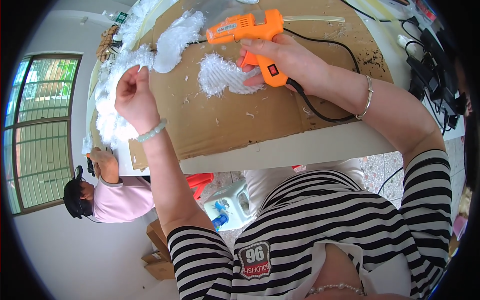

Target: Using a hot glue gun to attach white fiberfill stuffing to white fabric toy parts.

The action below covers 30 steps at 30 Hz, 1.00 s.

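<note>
While the right hand (287,57) grips the orange glue gun (250,30) by its handle above a white feathery piece (220,75) on the cardboard sheet (225,120), the left hand (134,95) hovers loosely curled, holding nothing visible, beside loose white fluff (112,120)

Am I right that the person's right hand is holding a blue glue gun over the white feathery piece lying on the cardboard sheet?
Not quite: the glue gun is orange, not blue, as the head view shows. The right hand does hold it over the white feathery piece on the cardboard sheet.
</note>
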{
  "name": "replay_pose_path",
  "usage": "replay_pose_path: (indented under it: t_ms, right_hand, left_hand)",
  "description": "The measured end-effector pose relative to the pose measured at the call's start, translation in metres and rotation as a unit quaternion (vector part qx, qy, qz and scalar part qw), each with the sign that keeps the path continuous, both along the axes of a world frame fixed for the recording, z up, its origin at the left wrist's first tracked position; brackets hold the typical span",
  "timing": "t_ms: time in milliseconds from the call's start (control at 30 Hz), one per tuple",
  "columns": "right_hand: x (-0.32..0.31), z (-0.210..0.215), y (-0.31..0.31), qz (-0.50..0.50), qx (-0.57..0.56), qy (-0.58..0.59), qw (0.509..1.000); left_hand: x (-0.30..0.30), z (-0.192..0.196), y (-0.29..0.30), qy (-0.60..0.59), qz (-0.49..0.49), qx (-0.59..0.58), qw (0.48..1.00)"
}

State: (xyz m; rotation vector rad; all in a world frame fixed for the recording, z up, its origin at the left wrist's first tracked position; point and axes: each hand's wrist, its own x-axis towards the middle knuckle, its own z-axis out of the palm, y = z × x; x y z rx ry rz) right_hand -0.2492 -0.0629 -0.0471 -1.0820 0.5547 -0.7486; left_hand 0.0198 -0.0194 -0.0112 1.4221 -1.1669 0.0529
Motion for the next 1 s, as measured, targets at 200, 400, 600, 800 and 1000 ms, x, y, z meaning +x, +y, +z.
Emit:
replay_pose_path:
  t_ms: [200, 400, 600, 800, 1000]
  right_hand:
    - [-0.005, 0.006, -0.003, -0.004, -0.028, -0.053, 0.998]
    - [-0.015, 0.037, -0.003, -0.004, -0.006, -0.056, 0.998]
    - [-0.030, 0.057, 0.004, -0.050, -0.039, 0.022, 0.998]
    - [-0.058, 0.032, 0.003, 0.012, -0.266, 0.013, 0.964]
    - [-0.070, 0.028, 0.011, 0.076, -0.206, 0.266, 0.939]
  left_hand:
    - [-0.005, -0.022, 0.037, -0.041, 0.006, 0.050, 0.998]
    - [-0.055, -0.033, 0.052, -0.207, -0.179, 0.115, 0.955]
    - [-0.084, -0.034, 0.054, -0.435, -0.179, 0.093, 0.877]
    - [-0.086, -0.037, 0.041, -0.511, -0.170, 0.086, 0.838]
    - [-0.083, -0.031, 0.066, -0.448, -0.209, 0.145, 0.857]
